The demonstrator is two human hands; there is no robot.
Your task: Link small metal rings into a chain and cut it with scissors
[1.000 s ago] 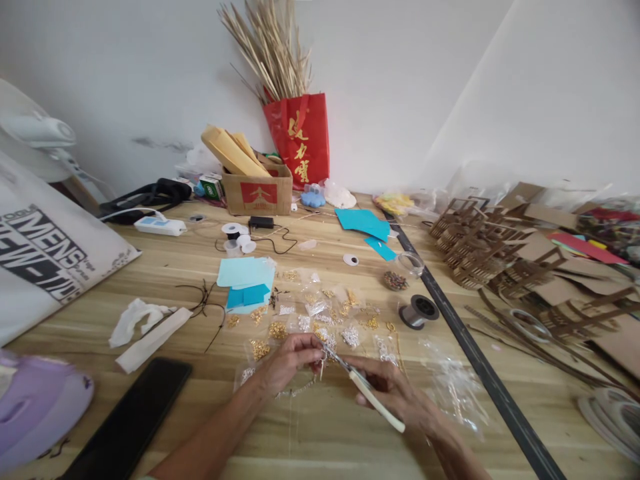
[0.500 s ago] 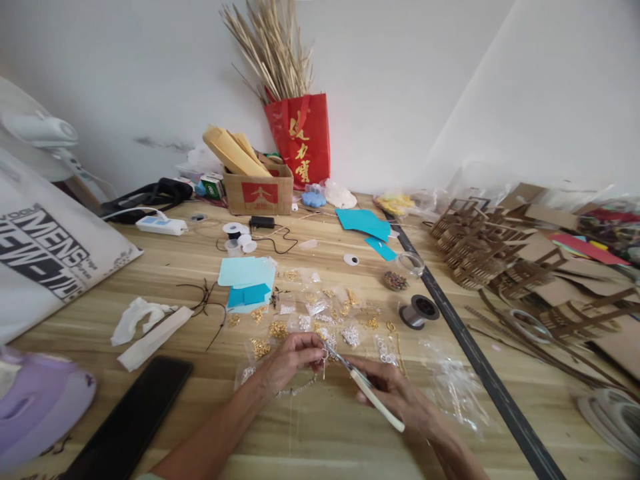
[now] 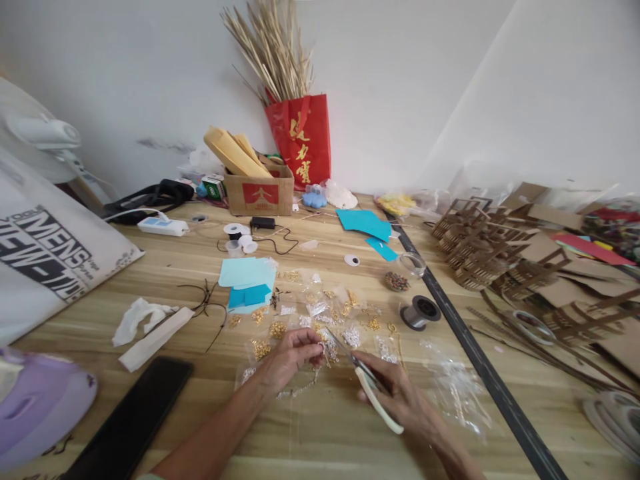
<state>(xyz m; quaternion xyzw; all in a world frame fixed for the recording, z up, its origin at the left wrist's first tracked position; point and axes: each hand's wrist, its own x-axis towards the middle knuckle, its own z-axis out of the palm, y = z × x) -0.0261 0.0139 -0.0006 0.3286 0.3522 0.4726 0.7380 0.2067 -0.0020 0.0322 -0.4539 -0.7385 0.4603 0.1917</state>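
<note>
My left hand (image 3: 295, 357) pinches a small piece of jewellery at its fingertips, and a thin silvery chain (image 3: 299, 389) trails below it. In my right hand (image 3: 393, 387) are white-handled pliers (image 3: 376, 400), their thin metal jaws pointing up and left, a little apart from the left fingertips. Small bags and piles of gold (image 3: 261, 348) and silver findings (image 3: 351, 336) lie just beyond both hands. What exactly the left fingers pinch is too small to tell.
A wire spool (image 3: 420, 312) and a jar of beads (image 3: 397, 281) stand to the right, near a black strip (image 3: 480, 360). A black phone-like slab (image 3: 130, 417) and white paper (image 3: 156, 339) lie left. Wooden pieces (image 3: 480, 247) crowd the right side.
The pliers have moved slightly away from the left fingertips, and their handles look more spread. My left hand has barely moved.
</note>
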